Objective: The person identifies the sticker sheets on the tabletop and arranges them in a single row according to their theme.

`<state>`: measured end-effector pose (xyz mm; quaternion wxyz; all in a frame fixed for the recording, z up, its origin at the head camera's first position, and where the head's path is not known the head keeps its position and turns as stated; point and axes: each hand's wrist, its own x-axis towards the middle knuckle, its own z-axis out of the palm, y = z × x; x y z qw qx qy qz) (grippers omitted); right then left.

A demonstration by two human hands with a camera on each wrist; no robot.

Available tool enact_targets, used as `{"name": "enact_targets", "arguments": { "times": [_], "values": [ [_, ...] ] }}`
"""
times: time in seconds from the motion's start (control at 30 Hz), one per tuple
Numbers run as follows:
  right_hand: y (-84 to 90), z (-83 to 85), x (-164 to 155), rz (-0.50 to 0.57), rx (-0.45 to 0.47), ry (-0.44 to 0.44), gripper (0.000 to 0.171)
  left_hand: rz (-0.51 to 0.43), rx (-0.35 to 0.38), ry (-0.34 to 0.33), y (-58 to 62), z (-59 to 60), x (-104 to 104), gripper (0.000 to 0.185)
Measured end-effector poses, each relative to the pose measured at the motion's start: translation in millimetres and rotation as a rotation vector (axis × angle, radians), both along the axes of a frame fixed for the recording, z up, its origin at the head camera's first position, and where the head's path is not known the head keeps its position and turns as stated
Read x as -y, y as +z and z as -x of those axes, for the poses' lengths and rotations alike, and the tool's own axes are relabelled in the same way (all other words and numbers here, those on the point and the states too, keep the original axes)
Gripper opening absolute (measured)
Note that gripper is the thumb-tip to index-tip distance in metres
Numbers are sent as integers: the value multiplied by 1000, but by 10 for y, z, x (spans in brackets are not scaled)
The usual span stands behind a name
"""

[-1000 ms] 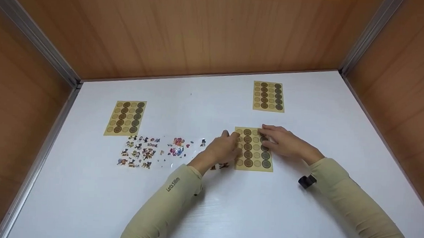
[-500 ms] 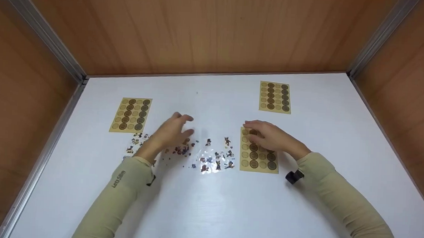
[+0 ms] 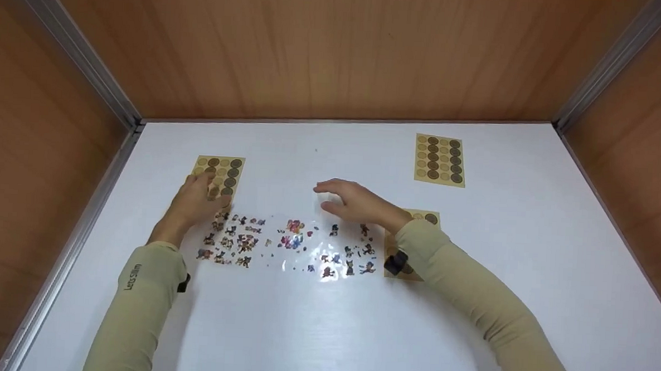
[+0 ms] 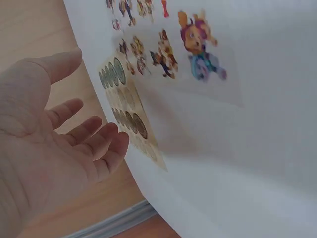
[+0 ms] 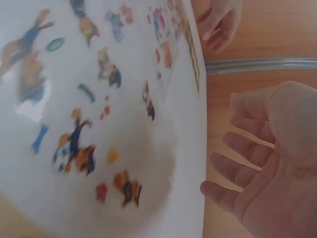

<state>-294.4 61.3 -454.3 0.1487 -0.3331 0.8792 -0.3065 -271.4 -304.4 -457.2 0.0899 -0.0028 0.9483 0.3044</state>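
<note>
Both hands spread, empty; left hand [image 3: 193, 204] over kraft sheet [image 3: 223, 173], lengthwise front-to-back.

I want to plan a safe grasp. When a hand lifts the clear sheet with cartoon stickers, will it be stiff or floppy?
The clear sticker sheet looks very thin and lies flat on the white table, so it is probably floppy and light. Its glossy glare suggests a slippery film, likely hard to pick up by an edge. The open right hand hovers above it.

At left of the frame the left hand [image 3: 193, 202] seemingly rests on a tan sticker sheet [image 3: 223, 172], while the right hand [image 3: 355, 202] hovers above the clear cartoon sticker sheet [image 3: 289, 244] at centre.
</note>
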Motion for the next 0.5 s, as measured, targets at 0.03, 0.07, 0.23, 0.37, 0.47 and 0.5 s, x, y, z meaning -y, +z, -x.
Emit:
{"name": "enact_targets", "arguments": {
  "times": [0.03, 0.07, 0.23, 0.37, 0.47, 0.5],
  "values": [
    [-1, 33, 88, 6, -4, 9, 45, -13, 20, 19, -25, 21, 44, 78],
    [0, 67, 173, 12, -12, 21, 45, -22, 39, 39, -54, 40, 84, 81],
    [-39, 230, 584, 46, -7, 37, 45, -45, 58, 97, -192, 80, 197, 94],
    [-96, 320, 918, 99, 41, 32, 46, -26, -6, 116, -252, 116, 239, 94],
    [-129, 373, 1146, 114, 58, 23, 45, 14, -70, 152, -285, 161, 276, 85],
    [-138, 392, 1213, 109, 59, 20, 45, 27, -74, 171, -292, 171, 289, 85]
  ]
}}
